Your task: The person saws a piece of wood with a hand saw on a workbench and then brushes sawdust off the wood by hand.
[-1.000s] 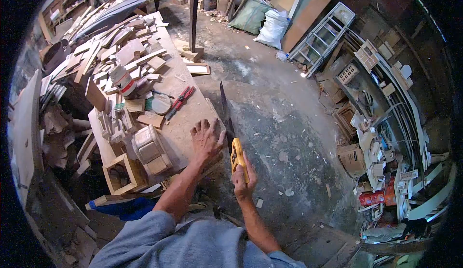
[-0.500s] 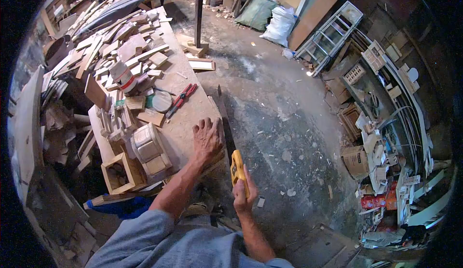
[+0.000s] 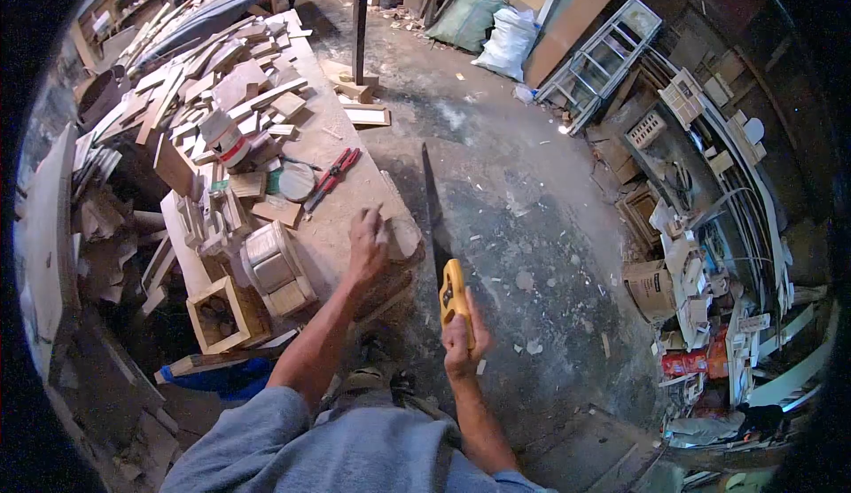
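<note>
- While the right hand [image 3: 459, 340] is clenched around the yellow handle of a handsaw [image 3: 448, 273], the dark blade runs up and away from it, standing on edge just beyond the table's right edge, over the floor [image 3: 532, 183].
- The right forearm rises from the bottom of the view, bent slightly at the wrist, with the fist below the handle's top and the thumb side facing up.
- The left arm stretches forward from the grey sleeve [image 3: 266, 440], nearly straight, to the near right corner of the table [image 3: 355, 183].
- The left hand [image 3: 367, 243] lies palm down there with its fingers curled over a small wood piece [image 3: 401, 238] at the table's edge; it presses on the wood rather than closing round it.
- The saw blade passes just beside that wood piece, on its right; whether the teeth touch it cannot be told.
- Red-handled pliers [image 3: 334, 172] lie further up the table, near the right edge, beside a round green lid [image 3: 296, 183].
- A small wooden box frame [image 3: 222, 316] sits at the table's near left corner, well apart from the left hand.
- Offcuts of wood [image 3: 222, 94] cover the far half of the table, with a white can [image 3: 223, 143] among them.
</note>
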Demonstrator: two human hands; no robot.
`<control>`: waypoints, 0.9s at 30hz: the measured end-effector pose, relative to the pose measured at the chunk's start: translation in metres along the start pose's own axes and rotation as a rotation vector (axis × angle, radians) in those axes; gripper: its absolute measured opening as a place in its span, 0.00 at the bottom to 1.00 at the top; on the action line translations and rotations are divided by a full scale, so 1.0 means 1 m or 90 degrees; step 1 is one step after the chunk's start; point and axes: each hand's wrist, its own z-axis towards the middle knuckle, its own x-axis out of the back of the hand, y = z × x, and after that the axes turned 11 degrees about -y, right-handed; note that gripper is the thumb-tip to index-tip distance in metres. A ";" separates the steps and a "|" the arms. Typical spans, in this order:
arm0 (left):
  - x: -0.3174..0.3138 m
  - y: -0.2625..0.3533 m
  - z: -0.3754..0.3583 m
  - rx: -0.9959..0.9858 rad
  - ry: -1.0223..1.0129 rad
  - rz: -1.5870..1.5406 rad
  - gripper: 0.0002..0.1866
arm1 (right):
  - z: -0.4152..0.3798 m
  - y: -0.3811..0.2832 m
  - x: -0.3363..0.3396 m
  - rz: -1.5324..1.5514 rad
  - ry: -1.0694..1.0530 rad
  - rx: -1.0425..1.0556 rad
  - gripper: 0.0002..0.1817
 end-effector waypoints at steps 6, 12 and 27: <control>0.033 0.040 -0.022 0.246 0.077 -0.170 0.14 | 0.003 -0.001 -0.009 -0.007 -0.016 -0.026 0.27; 0.090 0.239 -0.064 0.025 -0.560 -0.827 0.16 | 0.009 -0.008 0.001 0.010 0.065 -0.027 0.24; 0.095 0.395 -0.109 -0.629 -0.987 -1.695 0.21 | -0.041 -0.014 0.025 0.084 0.127 -0.076 0.26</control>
